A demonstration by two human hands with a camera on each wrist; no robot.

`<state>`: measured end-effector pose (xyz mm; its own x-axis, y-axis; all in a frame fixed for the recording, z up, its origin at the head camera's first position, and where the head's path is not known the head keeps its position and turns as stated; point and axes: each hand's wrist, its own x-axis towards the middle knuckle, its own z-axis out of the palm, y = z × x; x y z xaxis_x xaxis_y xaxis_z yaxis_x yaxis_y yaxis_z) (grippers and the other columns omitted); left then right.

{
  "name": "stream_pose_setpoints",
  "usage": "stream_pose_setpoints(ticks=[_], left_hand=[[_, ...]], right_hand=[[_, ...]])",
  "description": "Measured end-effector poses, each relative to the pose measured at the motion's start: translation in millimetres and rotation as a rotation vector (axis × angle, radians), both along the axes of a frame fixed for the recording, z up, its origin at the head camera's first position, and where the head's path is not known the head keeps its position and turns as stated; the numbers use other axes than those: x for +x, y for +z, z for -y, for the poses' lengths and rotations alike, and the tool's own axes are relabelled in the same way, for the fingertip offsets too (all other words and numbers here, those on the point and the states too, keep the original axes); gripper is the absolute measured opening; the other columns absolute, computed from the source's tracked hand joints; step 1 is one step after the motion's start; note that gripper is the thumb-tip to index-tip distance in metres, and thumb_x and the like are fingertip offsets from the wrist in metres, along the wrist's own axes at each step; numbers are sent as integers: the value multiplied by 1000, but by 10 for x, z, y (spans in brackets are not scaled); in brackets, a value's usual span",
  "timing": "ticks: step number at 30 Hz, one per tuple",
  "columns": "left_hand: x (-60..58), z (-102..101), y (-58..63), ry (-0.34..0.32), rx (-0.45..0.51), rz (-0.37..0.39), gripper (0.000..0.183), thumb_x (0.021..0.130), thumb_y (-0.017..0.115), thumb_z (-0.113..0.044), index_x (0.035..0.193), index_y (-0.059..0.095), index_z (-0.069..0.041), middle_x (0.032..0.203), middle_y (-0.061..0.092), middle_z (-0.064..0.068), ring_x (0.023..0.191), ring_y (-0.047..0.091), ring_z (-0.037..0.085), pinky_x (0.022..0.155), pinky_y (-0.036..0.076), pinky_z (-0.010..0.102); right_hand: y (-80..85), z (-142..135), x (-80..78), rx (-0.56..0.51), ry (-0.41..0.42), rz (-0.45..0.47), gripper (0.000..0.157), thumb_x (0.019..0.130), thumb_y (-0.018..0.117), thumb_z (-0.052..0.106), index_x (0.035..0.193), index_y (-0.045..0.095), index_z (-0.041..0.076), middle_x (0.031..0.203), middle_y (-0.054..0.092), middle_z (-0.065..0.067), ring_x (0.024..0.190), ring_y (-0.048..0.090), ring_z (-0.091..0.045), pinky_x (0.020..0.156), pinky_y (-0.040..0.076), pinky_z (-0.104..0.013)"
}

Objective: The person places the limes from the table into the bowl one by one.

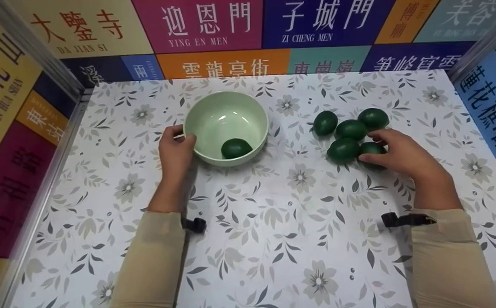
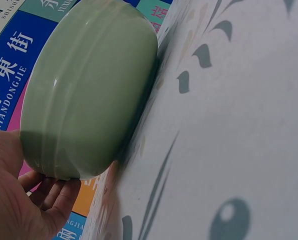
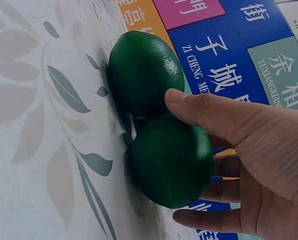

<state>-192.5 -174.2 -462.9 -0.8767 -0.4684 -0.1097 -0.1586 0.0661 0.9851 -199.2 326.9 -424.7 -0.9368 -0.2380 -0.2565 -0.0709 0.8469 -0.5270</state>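
A light green bowl [image 1: 205, 102] stands upright, one dark green lime [image 1: 236, 148] lying inside it. My left hand [image 1: 177, 149] grips the bowl's left side, thumb at the rim; in the left wrist view the fingers of that hand [image 2: 26, 200] lie against the outer wall. To the right, several more limes [image 1: 344, 149] sit in a close cluster. My right hand [image 1: 402, 154] has its thumb and fingers around the nearest right lime [image 1: 373, 149], partly hiding it. In the right wrist view, this lime [image 3: 171, 160] touches another lime [image 3: 144, 70], the thumb tip lying where they meet.
The table [image 1: 273, 239] wears a white cover with grey flowers and leaves. Colourful panels with large characters [image 1: 209, 25] rise along the back and both sides. Dark straps [image 1: 410, 220] sit on both wrists over the tan sleeves.
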Motion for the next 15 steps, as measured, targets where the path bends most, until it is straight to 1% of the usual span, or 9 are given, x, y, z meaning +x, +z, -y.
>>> stream_pose_setpoints(ticks=[5,10,15], left_hand=[[-6,3,-5,-6,-23,10,35,89,59,-9,124,64,-6,112,68,12,101,70,23,80,60,32],[0,0,-3,-7,-24,15,35,89,59,-9,124,64,-6,113,68,12,102,70,24,82,60,34],[6,-8,9,-9,2,7,36,90,58,-7,125,63,-5,114,68,14,104,71,26,84,61,37]], right_hand=[[-28,-9,-4,0,0,-3,77,92,75,51,148,50,6,145,52,-27,129,49,-44,107,38,-63],[-52,-16,-10,5,-8,3,80,90,74,57,148,51,7,141,54,-25,125,52,-42,105,39,-62],[-47,-16,-1,21,-10,6,82,89,73,60,146,51,5,137,57,-25,122,53,-41,103,41,-61]])
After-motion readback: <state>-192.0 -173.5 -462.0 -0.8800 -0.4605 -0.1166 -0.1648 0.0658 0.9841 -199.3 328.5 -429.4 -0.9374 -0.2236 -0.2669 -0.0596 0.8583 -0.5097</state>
